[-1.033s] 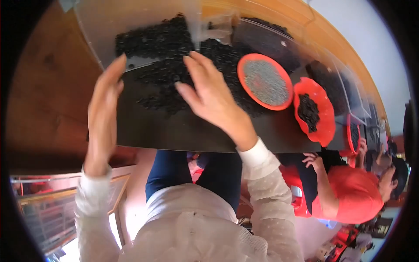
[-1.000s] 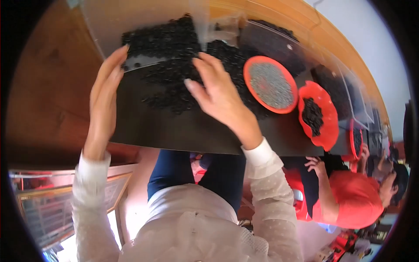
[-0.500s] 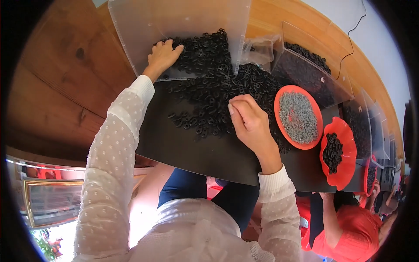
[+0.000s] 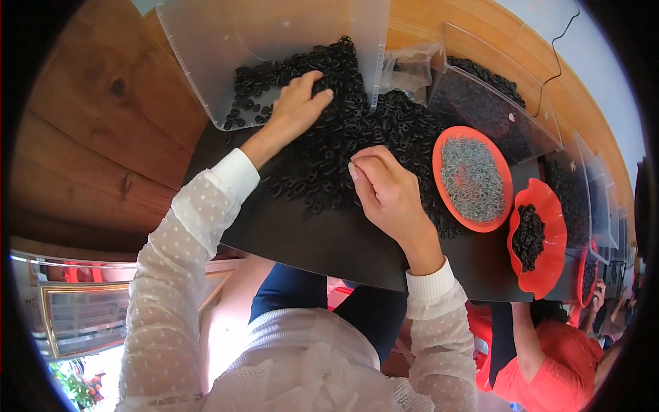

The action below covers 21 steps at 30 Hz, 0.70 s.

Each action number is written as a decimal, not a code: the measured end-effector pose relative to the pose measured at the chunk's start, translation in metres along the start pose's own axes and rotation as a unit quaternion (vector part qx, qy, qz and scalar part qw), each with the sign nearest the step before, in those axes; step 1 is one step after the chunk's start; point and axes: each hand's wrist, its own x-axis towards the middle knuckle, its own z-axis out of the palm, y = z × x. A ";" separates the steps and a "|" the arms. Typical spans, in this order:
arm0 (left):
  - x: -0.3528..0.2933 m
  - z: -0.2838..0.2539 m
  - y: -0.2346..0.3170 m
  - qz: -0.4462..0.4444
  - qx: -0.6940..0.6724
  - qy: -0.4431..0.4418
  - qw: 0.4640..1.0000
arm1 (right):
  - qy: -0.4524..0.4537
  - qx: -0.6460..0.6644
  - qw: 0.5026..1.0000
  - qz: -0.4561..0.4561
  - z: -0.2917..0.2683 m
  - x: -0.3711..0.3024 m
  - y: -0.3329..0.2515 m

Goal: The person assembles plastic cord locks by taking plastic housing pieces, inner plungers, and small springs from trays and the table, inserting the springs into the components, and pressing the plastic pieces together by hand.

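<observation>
Small black plastic link-like pieces (image 4: 329,137) lie in a heap that spills from a clear plastic bin (image 4: 274,31), tipped with its mouth toward me, onto the black tabletop (image 4: 302,247). My left hand (image 4: 298,106) reaches to the bin's mouth, fingers apart over the pieces, and I see nothing held in it. Over the heap's near right part is my right hand (image 4: 388,189), its thumb and fingers pressed together. Whatever those fingers may hold is hidden. Just right of that hand stands an orange-red plate (image 4: 440,182) with many small silvery metal parts (image 4: 473,178).
A red scalloped dish (image 4: 552,226) of black pieces is at the table's right edge. Behind the plate stand a clear box (image 4: 494,110) of black pieces and a crumpled clear bag (image 4: 415,69). Wooden boards (image 4: 96,130) are at left. A person in red (image 4: 549,364) sits at lower right.
My left hand has moved right, from the bin's left side to the middle of the heap, baring some bin floor. My right hand has stayed nearly in place, fingers still closed.
</observation>
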 end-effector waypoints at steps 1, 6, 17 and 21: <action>-0.006 0.003 0.005 0.002 -0.005 -0.010 1.000 | 0.000 0.001 1.000 0.000 0.000 -0.001 0.001; -0.036 0.002 0.034 0.057 -0.057 -0.032 0.996 | 0.004 -0.007 1.000 0.006 0.001 0.000 0.002; -0.040 -0.011 0.040 0.251 0.077 0.033 0.964 | 0.030 0.010 0.999 -0.006 0.000 -0.005 0.002; 0.022 -0.016 -0.002 0.155 0.199 0.052 0.966 | 0.025 0.014 1.000 0.005 0.002 -0.004 0.004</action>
